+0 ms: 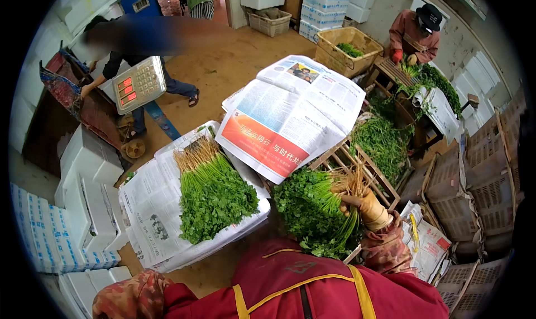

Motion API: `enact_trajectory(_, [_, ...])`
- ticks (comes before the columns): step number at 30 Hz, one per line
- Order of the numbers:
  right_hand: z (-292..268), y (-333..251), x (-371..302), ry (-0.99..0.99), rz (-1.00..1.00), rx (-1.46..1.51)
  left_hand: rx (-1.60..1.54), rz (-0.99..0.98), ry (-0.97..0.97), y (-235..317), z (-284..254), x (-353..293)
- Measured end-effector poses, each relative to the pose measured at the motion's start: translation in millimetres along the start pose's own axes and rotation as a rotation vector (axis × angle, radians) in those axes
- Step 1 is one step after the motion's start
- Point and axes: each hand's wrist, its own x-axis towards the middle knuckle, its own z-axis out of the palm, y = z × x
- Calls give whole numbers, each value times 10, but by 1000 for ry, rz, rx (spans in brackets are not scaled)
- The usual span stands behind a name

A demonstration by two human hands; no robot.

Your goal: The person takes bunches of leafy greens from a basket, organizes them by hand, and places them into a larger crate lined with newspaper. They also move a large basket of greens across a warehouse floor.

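Head view shows the right hand (pixel 368 206), in a tan glove, clenched around a bunch of coriander (pixel 315 210). The fingers (pixel 350 200) wrap the pale stems close to the roots. The leafy green end hangs away from the fingers toward 8 o'clock, over the red apron (pixel 312 288).

The bunch could come apart, I think. The hand grips only the thin root end, and the heavy leaves droop, so some stems might slip out and fall.

A big newspaper (pixel 290 115) lies open at 11 o'clock from the hand. It leans over the white foam box (pixel 245 224) and could slide down onto the 1 coriander pile (pixel 215 193) lying there on paper.

The left hand is out of sight, past the patterned sleeve (pixel 131 296) at the low edge, so I cannot tell how its fingers are.
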Motion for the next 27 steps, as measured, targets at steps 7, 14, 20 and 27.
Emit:
enact_trajectory(7, [-313,287,88,1,-152,2,-148,188,67,762,-142,253])
enact_trajectory(14, [262,68,-39,164,-278,101,-952,693,442,-1136,649,383])
enact_trajectory(20, [711,-188,-25,295,-331,332,-865,-396,679,-1606,1680,1699])
enact_trajectory(27, [1743,-160,572,-15,-147,440,-762,-827,1178,-1829,2090,1160])
